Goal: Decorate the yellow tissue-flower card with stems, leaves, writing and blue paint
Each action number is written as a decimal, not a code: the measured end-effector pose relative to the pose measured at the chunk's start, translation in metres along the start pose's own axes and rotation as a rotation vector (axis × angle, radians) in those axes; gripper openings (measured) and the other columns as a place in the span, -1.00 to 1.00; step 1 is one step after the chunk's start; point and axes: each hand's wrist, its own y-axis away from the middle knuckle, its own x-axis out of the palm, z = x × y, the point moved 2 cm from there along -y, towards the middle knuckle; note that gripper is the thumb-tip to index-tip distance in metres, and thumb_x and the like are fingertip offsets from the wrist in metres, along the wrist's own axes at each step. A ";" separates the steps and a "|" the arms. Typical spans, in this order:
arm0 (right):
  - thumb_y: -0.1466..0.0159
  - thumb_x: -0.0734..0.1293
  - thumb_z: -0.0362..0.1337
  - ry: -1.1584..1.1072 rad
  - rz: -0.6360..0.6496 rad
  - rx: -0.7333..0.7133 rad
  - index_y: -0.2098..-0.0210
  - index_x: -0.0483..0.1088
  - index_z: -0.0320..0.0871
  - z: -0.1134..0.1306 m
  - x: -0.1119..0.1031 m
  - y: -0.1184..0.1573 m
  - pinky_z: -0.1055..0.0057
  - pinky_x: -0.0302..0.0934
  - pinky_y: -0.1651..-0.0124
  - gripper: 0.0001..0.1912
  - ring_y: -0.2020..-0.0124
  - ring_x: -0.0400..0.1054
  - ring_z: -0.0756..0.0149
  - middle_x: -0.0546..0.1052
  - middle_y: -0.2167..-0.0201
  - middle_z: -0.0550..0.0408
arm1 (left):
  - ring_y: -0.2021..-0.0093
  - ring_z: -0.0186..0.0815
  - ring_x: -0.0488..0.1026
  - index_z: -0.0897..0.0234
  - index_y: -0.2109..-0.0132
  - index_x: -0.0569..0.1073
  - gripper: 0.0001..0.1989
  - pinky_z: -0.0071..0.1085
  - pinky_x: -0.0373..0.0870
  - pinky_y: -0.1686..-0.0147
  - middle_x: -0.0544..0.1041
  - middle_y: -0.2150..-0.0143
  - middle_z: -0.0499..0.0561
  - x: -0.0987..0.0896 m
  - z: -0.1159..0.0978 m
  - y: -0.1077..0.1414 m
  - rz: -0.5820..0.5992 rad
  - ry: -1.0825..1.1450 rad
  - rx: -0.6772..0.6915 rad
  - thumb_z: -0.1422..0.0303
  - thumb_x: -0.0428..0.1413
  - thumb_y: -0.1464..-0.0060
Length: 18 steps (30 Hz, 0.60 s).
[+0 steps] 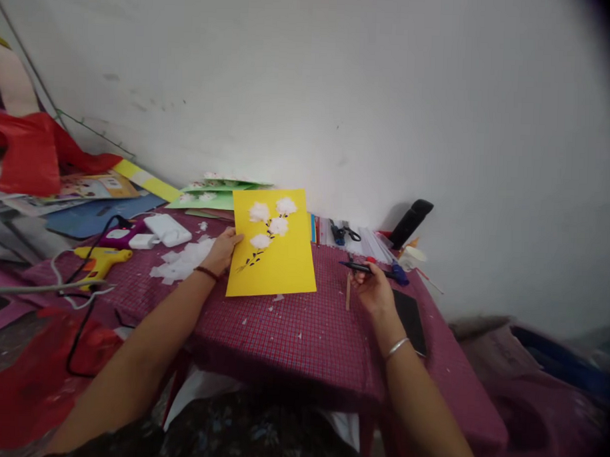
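My left hand (223,251) grips the left edge of a yellow sheet of paper (293,268), tilted up above the table. White fluffy flowers (260,241) sit on the sheet along a drawn stem with small dark leaves. In my right hand (371,289) is a dark marker pen (358,266), its tip pointing left, apart from the paper. A thin wooden stick (348,293) lies just left of that hand. White scraps (176,264) are heaped behind my left wrist.
A yellow glue gun (101,263) with cords and a purple power strip (119,235) lie at the left. Green sheets (206,198) are stacked behind. Scissors (352,234), a black bottle-like object (409,224) and a dark flat device (409,319) lie right, on the checked tablecloth (281,334).
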 end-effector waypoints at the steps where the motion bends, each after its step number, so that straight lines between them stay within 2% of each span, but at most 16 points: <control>1: -0.17 0.40 -0.26 0.004 -0.001 0.002 0.41 0.52 -0.13 -0.001 -0.001 0.000 0.46 0.44 0.35 -0.92 0.64 0.30 0.48 0.43 0.69 0.24 | -0.02 -0.12 0.50 0.29 -0.16 0.42 -0.61 -0.07 0.53 0.03 0.47 -0.13 0.16 0.000 0.000 0.000 0.001 -0.005 -0.006 0.23 0.17 -0.27; 12: -0.16 0.39 -0.24 0.034 -0.015 0.029 0.42 0.51 -0.13 -0.007 -0.004 -0.003 0.46 0.43 0.39 -0.90 0.65 0.30 0.48 0.43 0.70 0.24 | -0.02 -0.12 0.50 0.29 -0.17 0.41 -0.60 -0.06 0.52 0.02 0.47 -0.14 0.16 0.008 -0.001 0.008 0.006 -0.133 -0.075 0.22 0.16 -0.27; 15: -0.16 0.38 -0.25 0.036 -0.027 0.027 0.41 0.50 -0.12 -0.005 -0.003 -0.002 0.46 0.43 0.37 -0.92 0.65 0.29 0.49 0.43 0.70 0.26 | -0.02 -0.12 0.50 0.29 -0.17 0.41 -0.60 -0.06 0.52 0.02 0.46 -0.14 0.16 0.008 -0.003 0.010 0.029 -0.212 -0.132 0.22 0.16 -0.27; 18: -0.19 0.36 -0.25 0.027 -0.051 0.022 0.40 0.49 -0.12 -0.004 -0.003 -0.002 0.46 0.42 0.37 -0.91 0.66 0.28 0.49 0.43 0.70 0.27 | -0.01 -0.13 0.50 0.29 -0.16 0.42 -0.62 -0.08 0.53 0.04 0.47 -0.12 0.16 0.008 -0.003 0.015 0.101 -0.338 -0.241 0.23 0.17 -0.27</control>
